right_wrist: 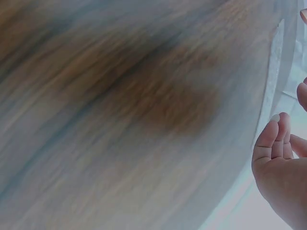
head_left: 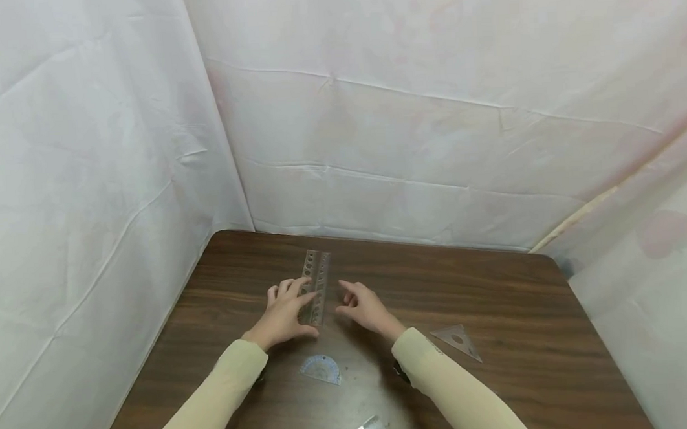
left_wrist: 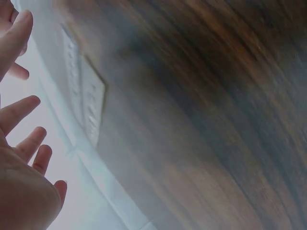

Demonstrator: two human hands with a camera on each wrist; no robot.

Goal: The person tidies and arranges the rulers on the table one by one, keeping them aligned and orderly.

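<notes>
Left hand (head_left: 283,315) lies spread, fingertips on the ruler (head_left: 317,287) at table (head_left: 500,310) centre, right hand (head_left: 364,307) loosely spread just right of ruler holding nothing; best press flat, slide it slowly, avoid tilting.

Wood table (head_left: 500,310): ruler (head_left: 317,286), protractor (head_left: 321,369), set square (head_left: 457,340).

We see a dark brown wood-grain table (head_left: 500,310) at centre. Our clear ruler (head_left: 317,286) shows rows of holes; the sleeves (head_left: 224,389) are cream.
</notes>
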